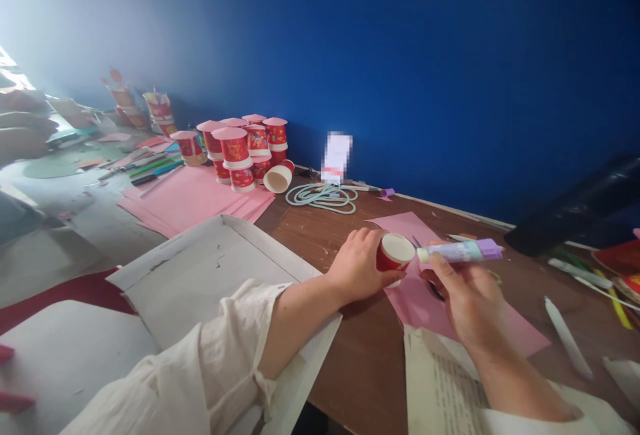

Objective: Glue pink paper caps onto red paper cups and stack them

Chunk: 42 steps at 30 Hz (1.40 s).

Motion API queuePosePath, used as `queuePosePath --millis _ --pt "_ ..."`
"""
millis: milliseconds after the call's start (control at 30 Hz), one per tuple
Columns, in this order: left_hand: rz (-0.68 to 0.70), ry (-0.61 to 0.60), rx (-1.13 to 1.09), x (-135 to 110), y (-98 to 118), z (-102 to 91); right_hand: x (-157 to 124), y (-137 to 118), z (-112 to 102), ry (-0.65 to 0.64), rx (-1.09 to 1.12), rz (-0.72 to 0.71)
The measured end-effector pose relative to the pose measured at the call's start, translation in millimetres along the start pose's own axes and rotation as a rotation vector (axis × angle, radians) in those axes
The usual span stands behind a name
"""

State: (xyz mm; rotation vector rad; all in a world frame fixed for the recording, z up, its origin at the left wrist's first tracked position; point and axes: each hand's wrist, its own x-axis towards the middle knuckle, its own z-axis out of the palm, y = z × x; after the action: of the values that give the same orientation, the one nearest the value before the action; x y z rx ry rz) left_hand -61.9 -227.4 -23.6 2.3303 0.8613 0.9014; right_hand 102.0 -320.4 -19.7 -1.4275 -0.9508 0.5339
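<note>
My left hand [359,263] is wrapped round a red paper cup [395,255], whose pale round end faces up and toward me. In my right hand [467,295] is a glue stick [457,251] with a purple end and a pale tip. That tip points left and is close to the rim of the cup; I cannot tell if they touch. Beneath both hands lies a sheet of pink paper [515,325] on the brown table. Dark scissors, partly hidden, seem to lie on the paper under my right hand.
Red cups with pink discs [234,145] stand stacked by the blue wall, one cup [279,177] on its side. Pink sheets [185,198] and a coiled cable [320,198] lie nearby. A white pen [567,335] is at right, a printed page [435,381] in front, a white sheet [200,268] at left.
</note>
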Motion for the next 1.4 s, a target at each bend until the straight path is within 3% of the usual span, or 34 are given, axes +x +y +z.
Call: queuePosePath --millis 200,400,933,1300,1400 --pt "-0.018 -0.004 -0.005 0 0 0.4 -7 -14 6 -0.021 -0.157 -0.131" --pt "-0.02 0.014 -0.01 -2 1 1.2 -7 -6 7 -0.056 -0.216 -0.219" --pt "-0.03 0.0 0.005 -2 2 -0.2 -6 -8 0 -0.024 -0.447 -0.335" --pt "-0.116 -0.013 -0.067 0 4 -2.8 -2 -3 -9 0.069 -0.371 -0.118" --pt "-0.15 -0.075 -0.133 1 6 -6.5 -3 -6 -8 0.078 -0.366 -0.118"
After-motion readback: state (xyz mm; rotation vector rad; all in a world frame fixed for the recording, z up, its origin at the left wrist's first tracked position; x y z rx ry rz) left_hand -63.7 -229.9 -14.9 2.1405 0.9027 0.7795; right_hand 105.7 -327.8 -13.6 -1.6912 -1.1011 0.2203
